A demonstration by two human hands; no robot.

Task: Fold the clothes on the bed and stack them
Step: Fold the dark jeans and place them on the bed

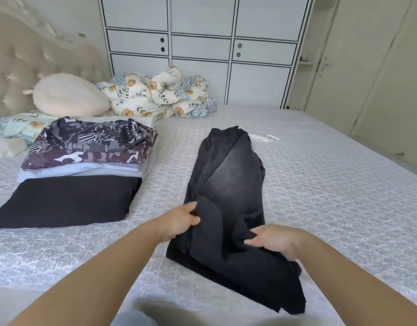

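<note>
Item: black trousers [228, 184], already halved lengthwise, flat on bed [320, 184], right of centre.
Long axis: runs from near bed edge away toward wardrobe [202, 55]; near end skews rightward.
Grip: left hand [179, 222] pinches fabric at left edge; right hand [275, 241] pinches raised fold at right edge. Both hold near third; hands about level, neither clearly nearer.
From grip: most of length lies beyond hands, far end free; judged next fold goes along that axis.
Stack [85, 156]: 3 folded pieces, left, well apart from trousers.

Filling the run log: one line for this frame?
step: folding dark jeans | left hand: grips jeans | right hand: grips jeans | folded stack: left on bed
</note>
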